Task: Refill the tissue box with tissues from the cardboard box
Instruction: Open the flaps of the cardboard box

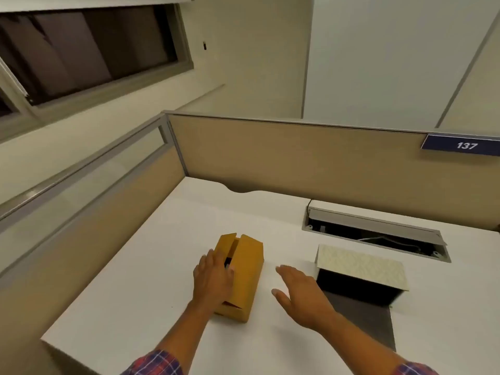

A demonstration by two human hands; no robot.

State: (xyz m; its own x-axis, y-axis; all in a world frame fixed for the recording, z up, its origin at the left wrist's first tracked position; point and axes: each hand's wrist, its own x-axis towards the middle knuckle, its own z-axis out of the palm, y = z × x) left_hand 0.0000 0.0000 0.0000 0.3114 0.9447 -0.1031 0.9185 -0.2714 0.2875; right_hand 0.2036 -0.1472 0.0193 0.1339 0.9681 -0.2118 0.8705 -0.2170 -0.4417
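A small brown cardboard box (247, 269) lies on the white desk (140, 288), its top flaps parted along a dark slit. My left hand (213, 280) rests flat on its left flap, fingers spread, gripping nothing. To the right stands the tissue box (362, 266), cream patterned on top, with its dark end open toward me and a grey flap (365, 318) lying flat on the desk. My right hand (300, 290) hovers open between the two boxes, palm down, touching neither. No tissues are visible.
An open cable tray (376, 234) with a raised grey lid is set into the desk behind the tissue box. Beige partition panels (297, 161) wall the desk at the back and left. A blue "137" sign (462, 144) hangs at the right.
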